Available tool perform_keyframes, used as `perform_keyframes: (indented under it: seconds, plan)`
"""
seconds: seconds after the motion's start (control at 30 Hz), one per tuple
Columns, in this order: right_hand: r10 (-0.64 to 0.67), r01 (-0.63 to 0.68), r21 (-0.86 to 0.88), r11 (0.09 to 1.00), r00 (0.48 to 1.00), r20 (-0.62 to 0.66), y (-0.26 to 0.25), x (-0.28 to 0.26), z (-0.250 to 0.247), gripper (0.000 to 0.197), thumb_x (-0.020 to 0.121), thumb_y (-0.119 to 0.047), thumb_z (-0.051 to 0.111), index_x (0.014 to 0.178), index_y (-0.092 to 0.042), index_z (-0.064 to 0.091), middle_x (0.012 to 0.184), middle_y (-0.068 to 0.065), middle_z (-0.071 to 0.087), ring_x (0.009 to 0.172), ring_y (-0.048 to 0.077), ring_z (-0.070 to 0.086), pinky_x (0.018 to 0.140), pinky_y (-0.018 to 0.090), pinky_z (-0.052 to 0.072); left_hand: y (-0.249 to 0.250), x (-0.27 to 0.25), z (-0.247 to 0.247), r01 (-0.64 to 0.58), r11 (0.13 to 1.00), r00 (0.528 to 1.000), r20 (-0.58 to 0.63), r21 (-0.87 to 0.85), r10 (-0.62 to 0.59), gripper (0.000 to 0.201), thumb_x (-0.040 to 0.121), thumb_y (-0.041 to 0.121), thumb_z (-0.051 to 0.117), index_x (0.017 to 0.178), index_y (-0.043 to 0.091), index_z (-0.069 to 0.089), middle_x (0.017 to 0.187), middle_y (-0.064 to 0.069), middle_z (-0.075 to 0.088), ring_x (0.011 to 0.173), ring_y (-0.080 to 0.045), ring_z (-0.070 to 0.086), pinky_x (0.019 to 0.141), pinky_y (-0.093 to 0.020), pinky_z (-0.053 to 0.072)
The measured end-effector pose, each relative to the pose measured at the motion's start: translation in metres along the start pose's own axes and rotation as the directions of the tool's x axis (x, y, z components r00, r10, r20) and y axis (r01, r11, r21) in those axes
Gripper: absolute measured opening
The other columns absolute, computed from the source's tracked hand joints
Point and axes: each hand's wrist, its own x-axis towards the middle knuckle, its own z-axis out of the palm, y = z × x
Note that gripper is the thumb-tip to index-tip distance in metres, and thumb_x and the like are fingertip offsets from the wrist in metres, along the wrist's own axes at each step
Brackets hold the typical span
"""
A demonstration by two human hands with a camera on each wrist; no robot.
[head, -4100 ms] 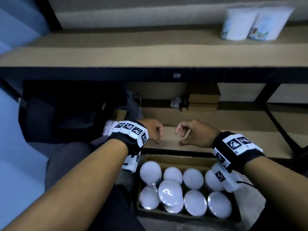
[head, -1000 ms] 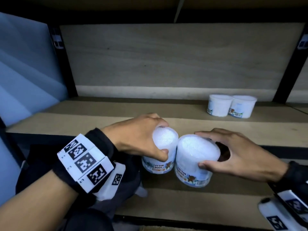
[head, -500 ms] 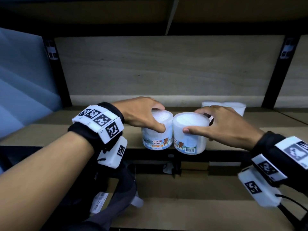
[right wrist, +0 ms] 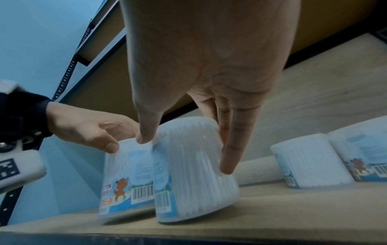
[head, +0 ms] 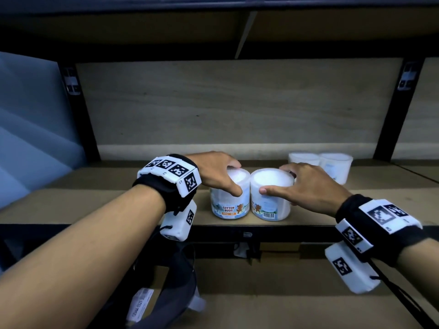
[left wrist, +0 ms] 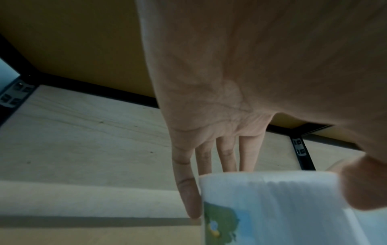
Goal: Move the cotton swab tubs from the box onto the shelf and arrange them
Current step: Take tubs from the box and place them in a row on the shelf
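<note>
In front of me runs the wide brown board shelf (head: 95, 205) with its black metal frame and pale wooden back panel (head: 237, 103). Below it lies a lower brown board (head: 261, 293), with a dark strapped bag (head: 175, 281) at its near left. My left hand (head: 213, 172) reaches over the shelf's near edge and grips the left clear round plastic tub of white cotton swabs (head: 230, 203), fingers curled over its far rim and thumb pressed on the near side above the "COTTON BUDS" label. My right hand (head: 306, 186) holds the right clear round tub of white cotton swabs (head: 270, 200) the same way, thumb on the near wall, fingers down the far side. The two tubs stand touching each other, close to the shelf's front edge. Farther back and to the right, two more clear swab tubs (head: 332, 165) stand side by side near the back panel. Black bands with white coded marker blocks (head: 171, 172) wrap both my wrists.
</note>
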Motion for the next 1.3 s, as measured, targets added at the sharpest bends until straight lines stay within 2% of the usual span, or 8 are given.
perform_keyframes:
  seconds: [0.23,0.33,0.4,0.53,0.63,0.8,1.0,1.3]
  plan:
    - [0.030,-0.029,-0.018,0.999,0.998,0.054,0.003,0.009,0.003,0.092,0.051,-0.093,0.057,0.115,-0.027,0.064,0.105,-0.007,0.069,0.085,0.010,0.064,0.077,0.032,0.056,-0.007,0.010,0.005,0.019,1.000,0.999,0.026,-0.015,-0.019,0.061,0.080,0.044,0.070,0.135,0.025,0.055,0.129,0.006,0.061,0.113,-0.019,0.059,0.100,-0.039,0.050]
    - [0.012,0.001,-0.105,0.994,0.993,0.121,0.002,0.010,-0.003,0.108,0.049,-0.093,0.059,0.136,-0.029,0.053,0.134,-0.003,0.057,0.116,0.015,0.057,0.098,0.033,0.048,-0.009,0.011,0.005,0.009,1.000,0.999,0.037,-0.004,-0.009,0.066,0.080,0.044,0.070,0.140,0.026,0.051,0.136,0.006,0.056,0.119,-0.018,0.056,0.104,-0.038,0.047]
    - [-0.039,0.051,-0.112,0.992,0.993,0.114,0.002,0.008,-0.007,0.104,0.052,-0.086,0.064,0.142,-0.036,0.045,0.139,-0.004,0.046,0.125,0.014,0.048,0.104,0.034,0.043,-0.010,0.013,0.005,-0.007,1.000,0.999,0.041,-0.004,0.008,0.075,0.080,0.045,0.071,0.147,0.028,0.042,0.145,0.007,0.050,0.126,-0.016,0.051,0.107,-0.036,0.043]
    - [-0.189,0.192,-0.108,0.975,0.981,0.046,0.006,0.006,-0.016,0.053,0.068,-0.057,0.075,0.116,-0.044,0.059,0.115,-0.012,0.049,0.104,0.005,0.049,0.090,0.026,0.045,-0.009,0.012,0.003,-0.079,0.997,0.996,-0.035,0.019,0.079,0.073,0.076,0.046,0.075,0.143,0.035,0.046,0.137,0.008,0.047,0.124,-0.016,0.049,0.105,-0.036,0.044]
    - [-0.263,0.269,-0.141,0.953,0.963,0.057,0.007,0.006,-0.017,0.035,0.074,-0.043,0.078,0.106,-0.045,0.065,0.104,-0.018,0.055,0.097,0.000,0.051,0.084,0.022,0.048,-0.007,0.009,-0.003,-0.116,0.991,0.992,-0.046,0.062,0.119,0.057,0.076,0.043,0.077,0.130,0.039,0.058,0.119,0.013,0.052,0.112,-0.012,0.053,0.098,-0.035,0.049]
    - [-0.279,0.279,-0.154,0.948,0.960,0.026,0.009,0.009,-0.014,0.029,0.074,-0.038,0.080,0.100,-0.044,0.072,0.092,-0.020,0.063,0.086,-0.002,0.057,0.075,0.019,0.050,-0.006,0.010,-0.008,-0.140,0.986,0.990,-0.013,0.090,0.141,0.043,0.083,0.034,0.076,0.125,0.036,0.066,0.122,0.015,0.063,0.093,-0.004,0.055,0.079,-0.021,0.042]
    - [-0.227,0.229,-0.117,0.966,0.973,0.031,0.008,0.015,-0.014,0.027,0.071,-0.035,0.084,0.096,-0.043,0.076,0.086,-0.020,0.064,0.083,-0.002,0.059,0.076,0.020,0.051,-0.008,0.018,-0.007,-0.138,0.986,0.990,-0.004,0.093,0.139,0.043,0.084,0.035,0.076,0.126,0.035,0.067,0.125,0.012,0.061,0.095,-0.005,0.052,0.079,-0.020,0.039]
    - [-0.163,0.174,-0.162,0.971,0.983,0.081,0.008,0.038,-0.016,0.027,0.073,-0.026,0.085,0.097,-0.035,0.079,0.087,-0.017,0.071,0.067,-0.014,0.050,0.057,0.000,0.033,-0.006,0.048,-0.007,-0.127,0.986,0.992,-0.002,0.108,0.128,0.044,0.084,0.031,0.077,0.128,0.032,0.067,0.125,0.010,0.067,0.099,-0.008,0.059,0.083,-0.020,0.040]
